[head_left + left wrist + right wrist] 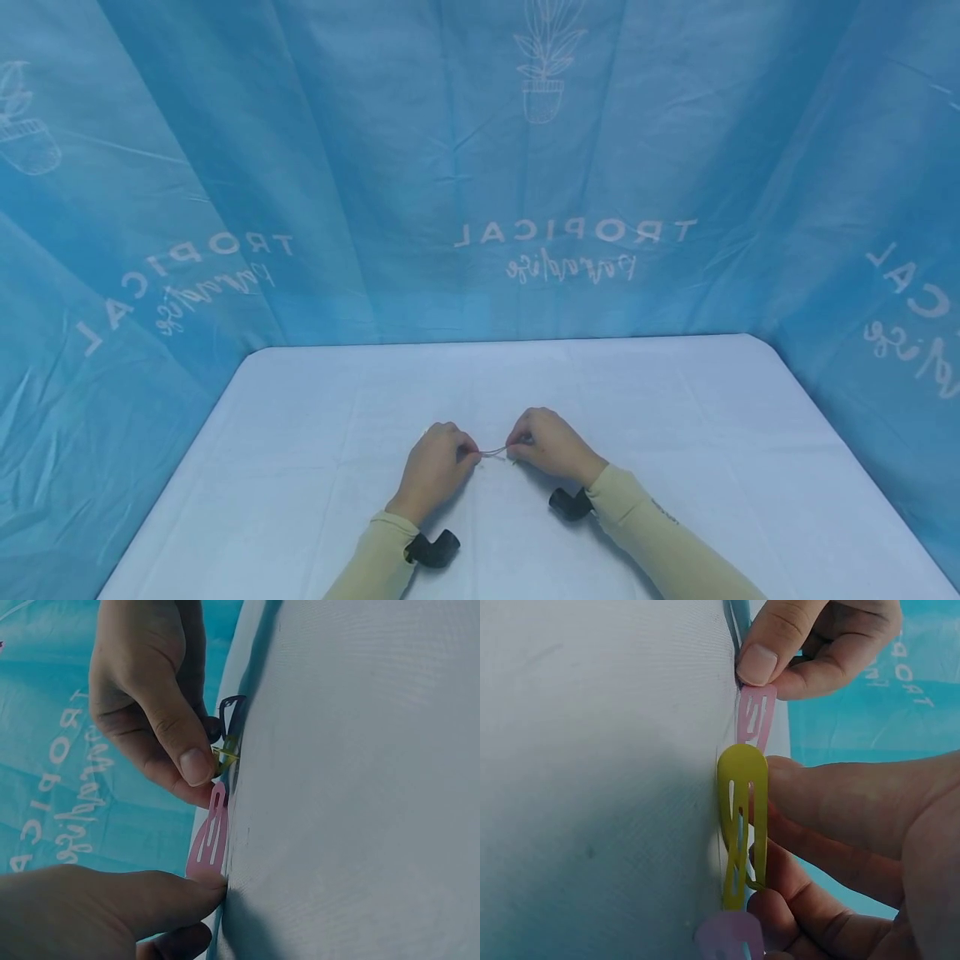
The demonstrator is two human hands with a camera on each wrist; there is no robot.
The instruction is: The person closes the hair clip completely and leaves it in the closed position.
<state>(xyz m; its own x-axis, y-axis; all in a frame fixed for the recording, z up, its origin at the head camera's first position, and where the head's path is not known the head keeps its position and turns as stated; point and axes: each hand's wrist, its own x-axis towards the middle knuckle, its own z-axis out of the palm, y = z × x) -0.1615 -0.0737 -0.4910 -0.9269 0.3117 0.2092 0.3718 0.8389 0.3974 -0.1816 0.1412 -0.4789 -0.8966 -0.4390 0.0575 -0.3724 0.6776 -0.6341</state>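
Pink slotted hair clip [209, 841], slim and flat, is what both hands hold, just above the white-covered desk [285, 500]. From the head view we make out only thin strands of it, while the left wrist view gives us its rounded wide end, its slots and its narrow tip. That view alone shows us a dark-framed hair clip [238, 712] beyond the right hand [551, 446]; the right wrist view alone clearly shows a glossy yellow slotted hair clip [742, 769] beside that hand and a purple hair clip [727, 930] at the lower edge. We cannot tell whether the right fingers touch the yellow one. Both forearms reach in from the near side in pale khaki sleeves [667, 542], fingers bent and fingertips facing. We see the left hand's [435, 467] grip pinching the pink clip's wide end and the right hand's grip pinching its narrow end, the slotted middle bare between them.
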